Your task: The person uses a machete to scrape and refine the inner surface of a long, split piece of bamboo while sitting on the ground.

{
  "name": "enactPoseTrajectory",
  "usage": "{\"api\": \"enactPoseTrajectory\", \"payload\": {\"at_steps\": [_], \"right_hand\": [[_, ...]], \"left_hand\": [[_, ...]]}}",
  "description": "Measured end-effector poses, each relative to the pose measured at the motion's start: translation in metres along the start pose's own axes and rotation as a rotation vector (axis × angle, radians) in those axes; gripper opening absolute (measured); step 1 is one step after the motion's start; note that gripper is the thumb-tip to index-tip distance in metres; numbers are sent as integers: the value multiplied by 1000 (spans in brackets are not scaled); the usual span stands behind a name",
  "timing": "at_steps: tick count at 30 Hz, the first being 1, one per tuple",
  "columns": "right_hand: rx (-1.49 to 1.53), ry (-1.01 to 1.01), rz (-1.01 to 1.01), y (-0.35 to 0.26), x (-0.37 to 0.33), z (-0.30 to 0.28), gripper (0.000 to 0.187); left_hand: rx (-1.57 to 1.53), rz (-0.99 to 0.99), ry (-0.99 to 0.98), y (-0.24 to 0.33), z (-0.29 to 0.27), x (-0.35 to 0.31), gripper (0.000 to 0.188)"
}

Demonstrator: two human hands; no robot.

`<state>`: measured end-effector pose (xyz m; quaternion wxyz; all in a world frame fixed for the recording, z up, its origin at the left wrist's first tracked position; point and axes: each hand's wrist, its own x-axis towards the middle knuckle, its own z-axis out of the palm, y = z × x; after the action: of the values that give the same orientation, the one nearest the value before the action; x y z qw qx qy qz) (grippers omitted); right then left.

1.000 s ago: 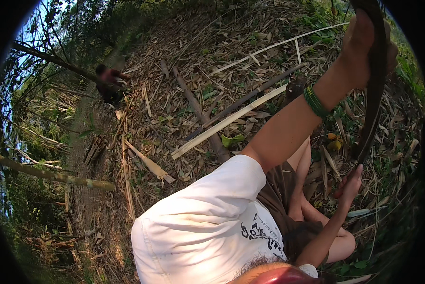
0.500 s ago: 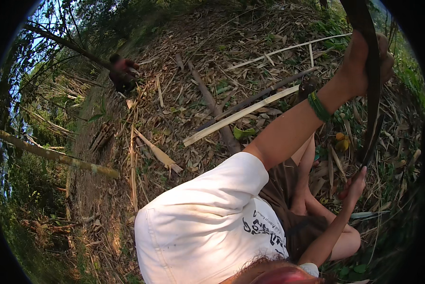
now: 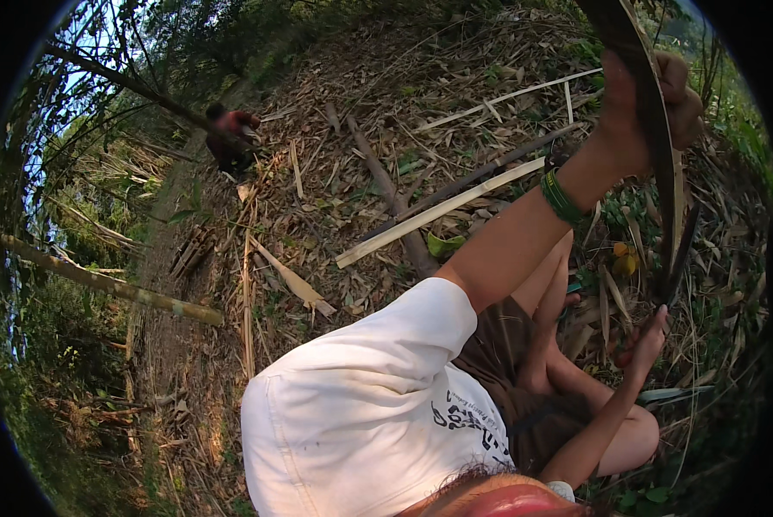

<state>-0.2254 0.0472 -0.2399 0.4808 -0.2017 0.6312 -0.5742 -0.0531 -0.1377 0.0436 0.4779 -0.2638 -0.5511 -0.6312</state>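
My left hand (image 3: pixel 628 121), a green band on its wrist, is raised at the upper right. Its fingers are wrapped round a long, curved bamboo strip (image 3: pixel 660 112), dark on its face and pale along one edge. The strip runs from the top of the view down toward my right hand (image 3: pixel 645 345). That hand is lower, in front of my folded legs, closed on a knife with a dark blade (image 3: pixel 686 241). The blade points up beside the strip's lower end; whether they touch I cannot tell. The knife's handle is mostly hidden in my fingers.
Split pale bamboo pieces (image 3: pixel 438 212) and dark poles (image 3: pixel 378 168) lie over dry leaves. A broad pale piece (image 3: pixel 296 280) is farther left. Another person (image 3: pixel 231 138) in red and dark clothing crouches at the upper left. A slanting trunk (image 3: pixel 111 284) stands at the left edge.
My left hand and the strip have shifted a little left, and the strip has turned so that its pale edge shows. The right hand stays nearly in place, still holding the knife.
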Motion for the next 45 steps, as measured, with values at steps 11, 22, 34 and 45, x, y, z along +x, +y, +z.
{"api": "enactPoseTrajectory", "payload": {"at_steps": [11,22,34,45], "right_hand": [[-20,54,46,-13,-10,15,57],[-65,51,32,-15,-4,24,54],[-272,-32,11,2,-15,40,65],[-228,-90,-69,24,-7,23,55]], "left_hand": [[2,11,60,-4,-4,5,69],[-43,37,120,-2,-20,5,65],[160,40,94,83,-14,-68,80],[94,123,143,92,-6,-118,85]]}}
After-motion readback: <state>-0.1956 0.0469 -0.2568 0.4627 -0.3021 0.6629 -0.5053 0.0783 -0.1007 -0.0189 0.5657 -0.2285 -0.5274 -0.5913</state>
